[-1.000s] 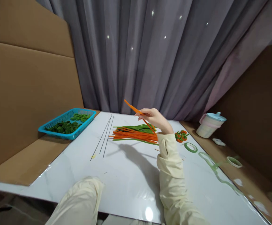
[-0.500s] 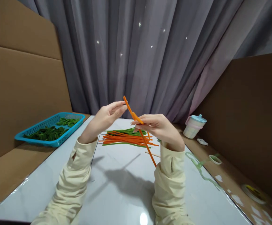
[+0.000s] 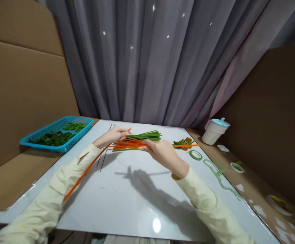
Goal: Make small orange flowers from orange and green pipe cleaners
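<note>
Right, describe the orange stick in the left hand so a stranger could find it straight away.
Start at the white table and find the left hand near the pile of orange and green sticks. Its fingers pinch one long orange stick that slants down along the left sleeve toward the near table edge. Unlike the piled sticks lying flat, it is alone and held up off the table.

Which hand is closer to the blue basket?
The left hand. It is holding an orange stick not far right of the blue basket. The right hand is farther right, by the stick pile.
</note>
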A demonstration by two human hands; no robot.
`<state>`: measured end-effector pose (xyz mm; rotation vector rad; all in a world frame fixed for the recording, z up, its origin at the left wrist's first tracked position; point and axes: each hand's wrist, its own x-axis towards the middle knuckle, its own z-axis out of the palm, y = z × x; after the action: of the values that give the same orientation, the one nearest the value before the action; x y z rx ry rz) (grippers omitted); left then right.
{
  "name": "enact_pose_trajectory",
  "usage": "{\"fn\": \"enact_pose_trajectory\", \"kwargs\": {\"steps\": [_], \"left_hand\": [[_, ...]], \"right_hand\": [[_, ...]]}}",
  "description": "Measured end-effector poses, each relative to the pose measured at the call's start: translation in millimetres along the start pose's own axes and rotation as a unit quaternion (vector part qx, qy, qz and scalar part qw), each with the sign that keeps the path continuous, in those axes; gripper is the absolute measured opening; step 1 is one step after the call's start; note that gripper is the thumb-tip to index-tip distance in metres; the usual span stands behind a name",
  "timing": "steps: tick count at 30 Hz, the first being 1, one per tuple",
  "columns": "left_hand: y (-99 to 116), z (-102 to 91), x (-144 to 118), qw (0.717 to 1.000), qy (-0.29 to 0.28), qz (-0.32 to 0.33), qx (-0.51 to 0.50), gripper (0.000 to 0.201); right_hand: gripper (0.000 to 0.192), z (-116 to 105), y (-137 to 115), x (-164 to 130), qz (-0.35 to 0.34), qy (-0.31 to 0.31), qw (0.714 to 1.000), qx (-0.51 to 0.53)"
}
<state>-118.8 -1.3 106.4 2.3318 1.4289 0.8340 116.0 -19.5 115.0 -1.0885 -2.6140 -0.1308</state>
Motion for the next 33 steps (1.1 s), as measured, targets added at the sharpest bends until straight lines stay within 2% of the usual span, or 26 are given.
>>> {"fn": "enact_pose_trajectory", "kwargs": {"steps": [3, 8, 11, 15, 19, 22, 24, 29, 33], "left_hand": [[-8, 13.3, 1, 0.995, -0.058, 0.032, 0.075, 0.041], [2, 43.8, 4, 0.972, -0.132, 0.131, 0.146, 0.039], [5, 53.5, 10, 0.952, -0.187, 0.192, 0.148, 0.033], [6, 41.7, 27, 0.942, -0.223, 0.22, 0.125, 0.017], [17, 34.1, 35, 0.968, -0.178, 0.16, 0.08, 0.01], [30, 50.3, 21, 0.986, -0.14, 0.084, 0.017, 0.012], [38, 67.9, 8, 0.987, -0.15, 0.042, -0.043, 0.015], [43, 103.6, -11, 0.956, -0.169, -0.075, -0.229, 0.022], [37, 118.3, -13, 0.913, -0.135, -0.14, -0.358, 0.03]], "right_hand": [[0.028, 35, 17, -19, -0.004, -0.05, 0.999, -0.009], [0.016, 84, 28, -39, -0.067, -0.076, 0.992, 0.071], [0.014, 97, 27, -42, -0.086, -0.069, 0.987, 0.119], [0.033, 91, 31, -39, -0.074, -0.032, 0.981, 0.178], [0.018, 69, 35, -37, -0.026, 0.023, 0.974, 0.225], [0.015, 59, 31, -38, 0.014, 0.049, 0.973, 0.227], [0.013, 58, 27, -38, 0.041, 0.053, 0.976, 0.206], [0.013, 64, 20, -27, 0.074, 0.005, 0.991, 0.111], [0.042, 68, 17, -23, 0.066, -0.062, 0.994, 0.061]]}}
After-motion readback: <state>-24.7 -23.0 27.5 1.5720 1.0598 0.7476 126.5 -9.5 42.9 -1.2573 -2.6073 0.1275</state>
